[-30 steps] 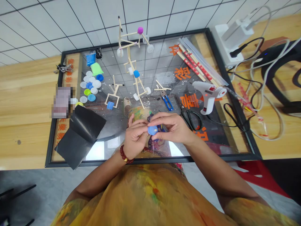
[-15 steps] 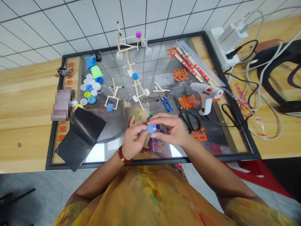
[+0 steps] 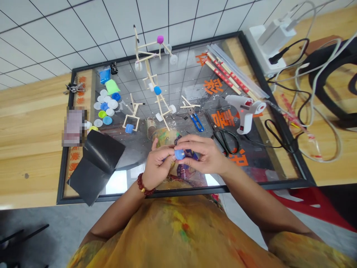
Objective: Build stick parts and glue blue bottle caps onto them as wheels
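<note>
Near the front edge of the black-framed glass board (image 3: 173, 191), a small blue piece (image 3: 179, 154) with a pale spot is held between both hands. The thumb and fingers of my left hand (image 3: 158, 163) pinch its left side. My right hand (image 3: 205, 154) closes on it from the right, fingers above and thumb below. Ahead of the hands stands a stick model (image 3: 152, 76) with a blue piece (image 3: 157, 90) and a purple piece (image 3: 160, 39). A smaller stick frame (image 3: 131, 121) with a blue piece lies to the left.
Bottle caps (image 3: 107, 108) and a folded black sheet (image 3: 97, 163) lie left. On the right are blue snips (image 3: 196, 121), black-handled scissors (image 3: 228, 143), a white glue gun (image 3: 245, 111), wrapped sticks (image 3: 225, 74), a power strip (image 3: 264, 52) and tangled cables.
The camera view has shifted slightly. The blue piece has turned a little between my fingers, and both hands keep their hold on it.
</note>
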Action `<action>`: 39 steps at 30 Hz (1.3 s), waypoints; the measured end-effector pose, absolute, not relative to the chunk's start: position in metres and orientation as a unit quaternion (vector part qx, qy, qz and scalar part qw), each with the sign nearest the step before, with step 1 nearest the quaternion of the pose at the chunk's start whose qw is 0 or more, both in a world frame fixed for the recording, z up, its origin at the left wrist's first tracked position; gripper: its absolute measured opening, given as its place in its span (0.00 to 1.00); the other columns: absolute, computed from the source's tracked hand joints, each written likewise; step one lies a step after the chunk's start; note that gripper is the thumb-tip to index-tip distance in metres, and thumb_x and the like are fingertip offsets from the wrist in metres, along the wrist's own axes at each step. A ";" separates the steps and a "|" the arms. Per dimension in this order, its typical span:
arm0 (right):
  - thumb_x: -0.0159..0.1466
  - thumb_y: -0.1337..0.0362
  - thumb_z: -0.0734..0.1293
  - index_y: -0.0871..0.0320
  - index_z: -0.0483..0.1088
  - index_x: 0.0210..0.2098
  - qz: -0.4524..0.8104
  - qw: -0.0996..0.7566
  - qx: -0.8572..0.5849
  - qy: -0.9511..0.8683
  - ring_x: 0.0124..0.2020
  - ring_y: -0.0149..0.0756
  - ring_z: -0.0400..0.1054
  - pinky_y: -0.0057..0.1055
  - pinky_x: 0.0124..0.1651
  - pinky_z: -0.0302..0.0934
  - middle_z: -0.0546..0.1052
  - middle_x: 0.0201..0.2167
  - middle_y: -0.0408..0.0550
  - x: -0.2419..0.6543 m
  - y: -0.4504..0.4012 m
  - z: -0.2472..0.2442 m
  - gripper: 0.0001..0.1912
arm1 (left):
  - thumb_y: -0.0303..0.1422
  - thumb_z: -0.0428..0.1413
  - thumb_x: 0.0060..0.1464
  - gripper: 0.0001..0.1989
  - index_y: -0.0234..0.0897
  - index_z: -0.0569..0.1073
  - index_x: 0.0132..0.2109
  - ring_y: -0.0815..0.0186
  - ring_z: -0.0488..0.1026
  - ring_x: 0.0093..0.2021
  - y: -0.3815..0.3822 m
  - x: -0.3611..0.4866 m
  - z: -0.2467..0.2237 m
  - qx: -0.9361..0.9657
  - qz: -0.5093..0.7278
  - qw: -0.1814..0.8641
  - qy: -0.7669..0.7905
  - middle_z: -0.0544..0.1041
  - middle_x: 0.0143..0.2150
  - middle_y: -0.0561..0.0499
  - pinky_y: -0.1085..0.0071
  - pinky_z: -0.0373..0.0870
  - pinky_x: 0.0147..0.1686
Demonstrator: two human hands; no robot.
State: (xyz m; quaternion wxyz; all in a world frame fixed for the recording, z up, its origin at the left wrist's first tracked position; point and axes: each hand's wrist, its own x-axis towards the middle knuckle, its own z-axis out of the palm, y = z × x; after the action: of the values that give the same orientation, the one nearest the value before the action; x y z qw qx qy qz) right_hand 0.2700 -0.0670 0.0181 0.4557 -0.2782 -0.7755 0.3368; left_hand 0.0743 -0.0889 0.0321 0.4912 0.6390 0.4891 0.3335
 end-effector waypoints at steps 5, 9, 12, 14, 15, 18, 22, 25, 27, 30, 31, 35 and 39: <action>0.62 0.63 0.73 0.57 0.76 0.50 0.338 0.453 -0.271 -0.779 0.44 0.37 0.76 0.32 0.48 0.71 0.79 0.42 0.54 0.273 -0.066 0.018 0.16 | 0.33 0.60 0.57 0.07 0.46 0.83 0.34 0.60 0.80 0.48 -0.087 0.075 0.031 0.614 0.334 0.516 0.495 0.84 0.39 0.52 0.54 0.29 0.73; 0.63 0.62 0.73 0.57 0.75 0.49 0.353 0.448 -0.275 -0.774 0.44 0.37 0.76 0.32 0.49 0.71 0.80 0.43 0.53 0.272 -0.066 0.019 0.15 | 0.34 0.59 0.58 0.07 0.47 0.83 0.36 0.59 0.80 0.49 -0.087 0.074 0.026 0.623 0.340 0.513 0.483 0.85 0.41 0.52 0.52 0.27 0.73; 0.63 0.62 0.73 0.58 0.76 0.48 0.358 0.458 -0.276 -0.766 0.43 0.36 0.76 0.32 0.48 0.71 0.80 0.42 0.53 0.270 -0.067 0.019 0.15 | 0.33 0.58 0.59 0.08 0.46 0.83 0.37 0.59 0.81 0.48 -0.089 0.073 0.024 0.636 0.344 0.503 0.473 0.85 0.43 0.52 0.50 0.27 0.73; 0.62 0.62 0.74 0.58 0.76 0.47 0.348 0.473 -0.282 -0.759 0.42 0.35 0.76 0.31 0.47 0.71 0.80 0.41 0.52 0.269 -0.066 0.019 0.14 | 0.32 0.58 0.59 0.08 0.46 0.83 0.38 0.59 0.80 0.49 -0.090 0.072 0.023 0.636 0.346 0.498 0.478 0.85 0.44 0.52 0.50 0.29 0.73; 0.62 0.62 0.74 0.58 0.76 0.47 0.342 0.478 -0.285 -0.757 0.42 0.36 0.76 0.32 0.47 0.72 0.80 0.41 0.52 0.269 -0.066 0.019 0.14 | 0.32 0.59 0.58 0.07 0.46 0.83 0.38 0.59 0.80 0.49 -0.090 0.072 0.023 0.634 0.347 0.497 0.480 0.85 0.45 0.52 0.50 0.31 0.73; 0.62 0.62 0.74 0.58 0.77 0.46 0.340 0.472 -0.281 -0.763 0.43 0.36 0.76 0.32 0.48 0.72 0.80 0.41 0.52 0.269 -0.066 0.019 0.14 | 0.33 0.59 0.58 0.07 0.46 0.83 0.37 0.60 0.81 0.48 -0.090 0.071 0.023 0.629 0.347 0.503 0.480 0.85 0.43 0.53 0.51 0.32 0.73; 0.64 0.62 0.72 0.57 0.77 0.48 0.358 0.451 -0.266 -0.773 0.44 0.35 0.76 0.32 0.48 0.72 0.80 0.42 0.52 0.272 -0.066 0.021 0.13 | 0.32 0.59 0.58 0.09 0.44 0.83 0.32 0.62 0.81 0.43 -0.090 0.070 0.024 0.624 0.341 0.514 0.480 0.85 0.40 0.54 0.53 0.34 0.74; 0.64 0.62 0.72 0.58 0.77 0.48 0.367 0.455 -0.257 -0.770 0.44 0.35 0.76 0.31 0.48 0.71 0.79 0.42 0.53 0.274 -0.065 0.022 0.14 | 0.33 0.58 0.59 0.10 0.43 0.82 0.30 0.63 0.81 0.42 -0.089 0.070 0.025 0.622 0.340 0.519 0.477 0.85 0.36 0.55 0.54 0.36 0.74; 0.64 0.63 0.72 0.59 0.77 0.48 0.370 0.461 -0.253 -0.766 0.44 0.35 0.76 0.31 0.48 0.71 0.79 0.42 0.53 0.274 -0.064 0.022 0.14 | 0.32 0.58 0.59 0.11 0.43 0.82 0.30 0.63 0.81 0.41 -0.090 0.070 0.026 0.623 0.339 0.523 0.473 0.84 0.34 0.55 0.55 0.35 0.74; 0.64 0.63 0.73 0.58 0.77 0.48 0.373 0.463 -0.256 -0.762 0.43 0.35 0.76 0.31 0.48 0.72 0.79 0.42 0.53 0.273 -0.064 0.023 0.14 | 0.31 0.57 0.60 0.12 0.44 0.82 0.30 0.63 0.81 0.41 -0.091 0.072 0.025 0.619 0.342 0.526 0.472 0.85 0.35 0.56 0.53 0.34 0.74; 0.63 0.63 0.73 0.57 0.77 0.48 0.373 0.463 -0.258 -0.761 0.43 0.35 0.77 0.31 0.47 0.72 0.80 0.42 0.53 0.273 -0.064 0.023 0.14 | 0.31 0.58 0.59 0.11 0.45 0.82 0.31 0.63 0.81 0.41 -0.092 0.072 0.024 0.616 0.347 0.525 0.474 0.85 0.35 0.56 0.53 0.34 0.74; 0.62 0.62 0.74 0.56 0.77 0.48 0.370 0.465 -0.273 -0.757 0.43 0.35 0.76 0.32 0.48 0.72 0.80 0.42 0.51 0.273 -0.065 0.022 0.15 | 0.33 0.59 0.59 0.08 0.47 0.84 0.38 0.62 0.81 0.42 -0.095 0.075 0.016 0.604 0.376 0.508 0.486 0.85 0.39 0.55 0.50 0.35 0.74; 0.63 0.60 0.73 0.56 0.77 0.50 0.373 0.462 -0.277 -0.756 0.44 0.35 0.76 0.33 0.49 0.71 0.80 0.42 0.51 0.271 -0.065 0.022 0.16 | 0.34 0.60 0.59 0.07 0.48 0.84 0.39 0.62 0.82 0.42 -0.098 0.077 0.012 0.592 0.399 0.499 0.492 0.85 0.40 0.55 0.51 0.37 0.74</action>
State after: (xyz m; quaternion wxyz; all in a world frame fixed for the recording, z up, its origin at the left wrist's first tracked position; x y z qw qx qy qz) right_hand 0.2712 -0.0653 0.0217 0.4619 -0.2768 -0.7556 0.3730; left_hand 0.0773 -0.0980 0.0120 0.4985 0.5920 0.4917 0.3991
